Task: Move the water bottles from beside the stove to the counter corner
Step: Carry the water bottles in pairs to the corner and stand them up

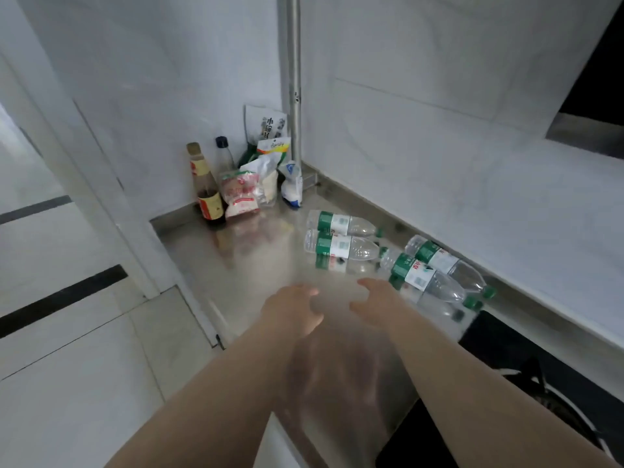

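Water bottles (426, 278), four, lie sideways on the steel counter (236, 271) near the stove (489, 352). Probably light, smooth, crushable; grasp at the label. Left hand (293, 309) and right hand (378, 302) loosely spread, holding nothing.

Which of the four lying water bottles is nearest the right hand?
The clear plastic green-labelled bottle at the front of the pair by the black stove, just beyond the right hand; the other three bottles lie farther back.
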